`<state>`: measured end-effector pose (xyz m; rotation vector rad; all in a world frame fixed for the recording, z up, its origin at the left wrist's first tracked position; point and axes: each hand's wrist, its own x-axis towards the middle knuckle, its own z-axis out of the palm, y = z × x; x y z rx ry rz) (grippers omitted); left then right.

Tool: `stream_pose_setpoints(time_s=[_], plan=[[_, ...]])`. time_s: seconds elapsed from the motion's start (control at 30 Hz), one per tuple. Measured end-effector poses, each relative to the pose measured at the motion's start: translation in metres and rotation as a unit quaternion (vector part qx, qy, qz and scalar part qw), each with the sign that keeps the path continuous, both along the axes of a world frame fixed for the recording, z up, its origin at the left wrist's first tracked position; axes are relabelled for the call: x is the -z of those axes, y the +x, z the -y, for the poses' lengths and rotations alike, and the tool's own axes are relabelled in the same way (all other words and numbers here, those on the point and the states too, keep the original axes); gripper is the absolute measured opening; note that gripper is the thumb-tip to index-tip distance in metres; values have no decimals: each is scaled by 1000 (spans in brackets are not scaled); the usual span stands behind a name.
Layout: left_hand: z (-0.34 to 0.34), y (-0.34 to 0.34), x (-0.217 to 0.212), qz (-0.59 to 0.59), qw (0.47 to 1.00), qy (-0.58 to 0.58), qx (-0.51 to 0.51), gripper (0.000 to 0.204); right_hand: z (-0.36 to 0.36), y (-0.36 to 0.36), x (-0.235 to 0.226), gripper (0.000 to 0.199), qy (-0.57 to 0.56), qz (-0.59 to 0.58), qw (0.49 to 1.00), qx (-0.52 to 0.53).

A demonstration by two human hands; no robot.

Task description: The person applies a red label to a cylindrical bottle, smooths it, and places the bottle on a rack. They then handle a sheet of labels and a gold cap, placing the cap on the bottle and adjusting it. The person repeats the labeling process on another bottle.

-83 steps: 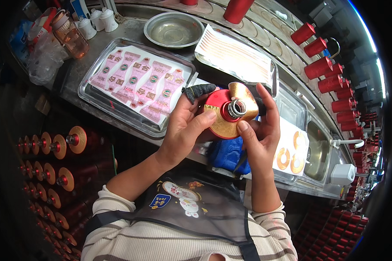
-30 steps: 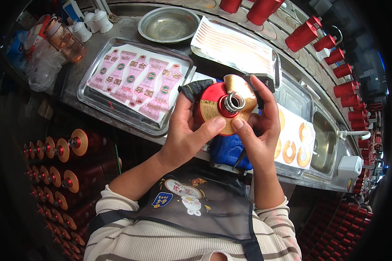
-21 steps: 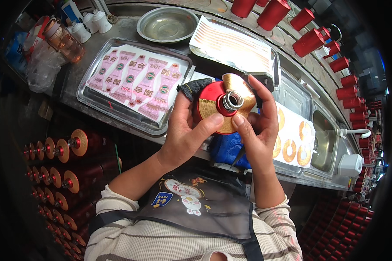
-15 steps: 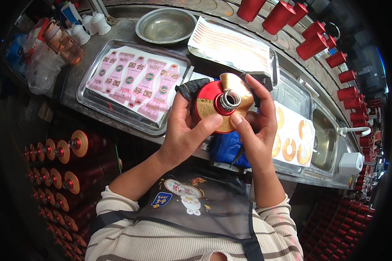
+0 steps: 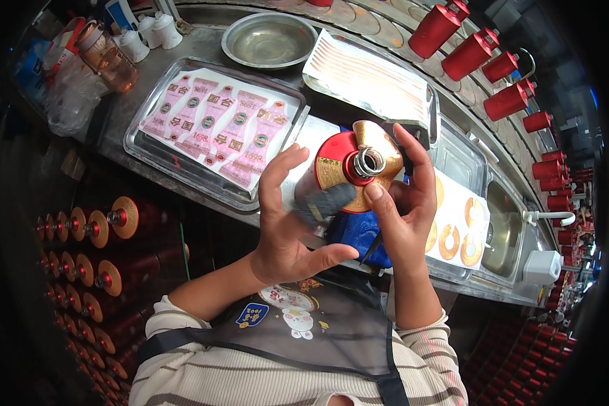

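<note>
A red bottle (image 5: 336, 147) with a bare threaded neck tilts toward me, held in my right hand (image 5: 407, 210). My right thumb presses on its shoulder beside the neck, and the other fingers reach around the far side. A gold ring-shaped label (image 5: 338, 175) lies around the neck; at its upper right the label curls up off the bottle. My left hand (image 5: 284, 227) is at the bottle's left with thumb and index finger spread. A dark cover on one of its fingers, blurred, is over the label's lower left edge. Below the bottle is a blue cloth-like bundle (image 5: 356, 233).
A metal tray (image 5: 130, 139) with pink label sheets stands left, a metal bowl (image 5: 269, 40) behind it. Gold ring labels (image 5: 448, 238) on a white sheet lie right, near a sink (image 5: 504, 210). Red bottles stand on a conveyor (image 5: 379, 27) behind; more are stacked lower left.
My left hand has let go of the bottle's side, and its covered finger has swung onto the label's lower left. My right hand keeps holding the bottle. Bottles on the conveyor have shifted.
</note>
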<state>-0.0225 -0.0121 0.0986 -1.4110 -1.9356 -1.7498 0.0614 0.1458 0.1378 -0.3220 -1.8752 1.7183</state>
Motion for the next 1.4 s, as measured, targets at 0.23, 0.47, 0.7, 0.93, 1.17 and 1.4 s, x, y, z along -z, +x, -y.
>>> stream_pose_setpoints(time_s=[0.23, 0.47, 0.7, 0.93, 1.17, 1.4], plan=[[-11, -30, 11, 2, 999, 14, -37, 55, 0, -3, 0, 66, 17, -18, 1000, 2], [-1, -22, 4, -64, 993, -40, -87, 53, 0, -2, 5, 65, 23, -8, 1000, 13], [1, 1, 4, -162, 972, -86, -144, 34, 4, -5, -1, 60, -71, -44, 996, -16], [-19, 20, -11, -216, 941, -163, -203, 38, -16, -14, 9, 47, -23, -59, 998, -30], [-22, 13, -7, -12, 993, 14, -118, 82, -23, -10, 0, 53, 3, -33, 998, -62], [-32, -23, -19, 256, 958, -25, 127, 85, -33, -12, 3, 55, 2, -88, 995, -53]])
